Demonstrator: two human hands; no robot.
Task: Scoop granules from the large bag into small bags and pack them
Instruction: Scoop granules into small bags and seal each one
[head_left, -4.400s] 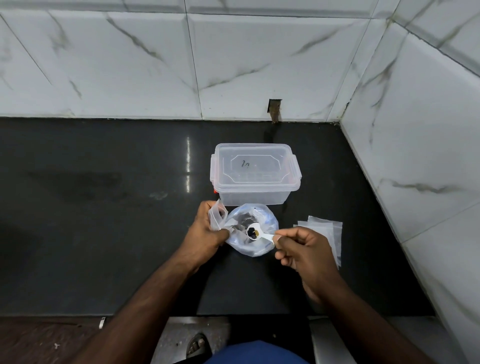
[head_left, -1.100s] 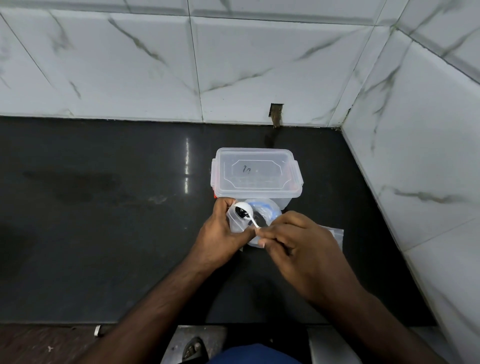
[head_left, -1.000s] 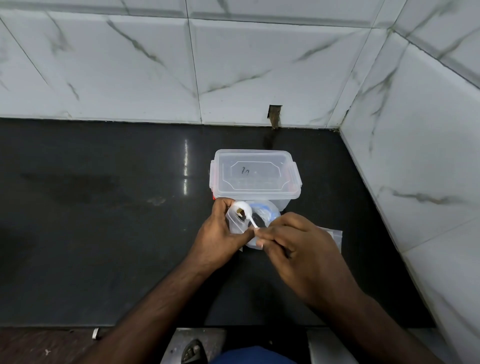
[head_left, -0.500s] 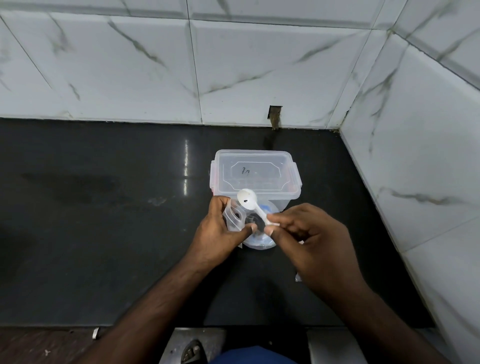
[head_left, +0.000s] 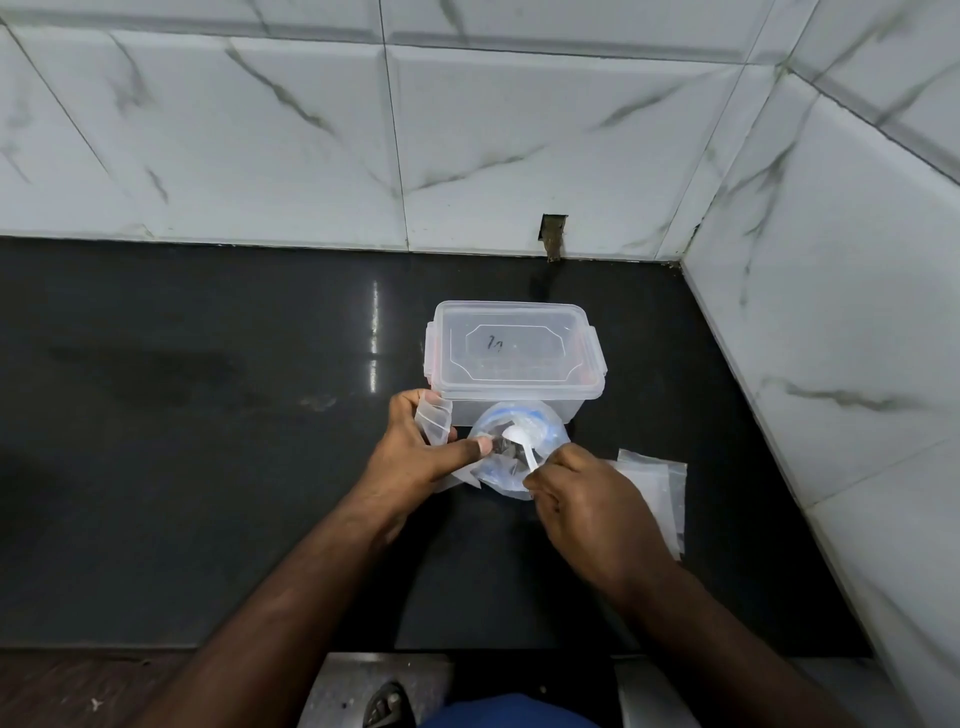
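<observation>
Centrally, my right grip (head_left: 592, 512) pinches the white spoon (head_left: 521, 441), bowl inside the large bag (head_left: 511, 454) of dark granules; my left grip (head_left: 415, 457) holds a small bag (head_left: 434, 423). Behind stands the lidded container (head_left: 514, 358); spare bags (head_left: 657, 493) lie right on the table (head_left: 208, 467).

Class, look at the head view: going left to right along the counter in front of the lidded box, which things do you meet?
small bag in the left hand → large bag → right hand holding the spoon → stack of empty bags
</observation>
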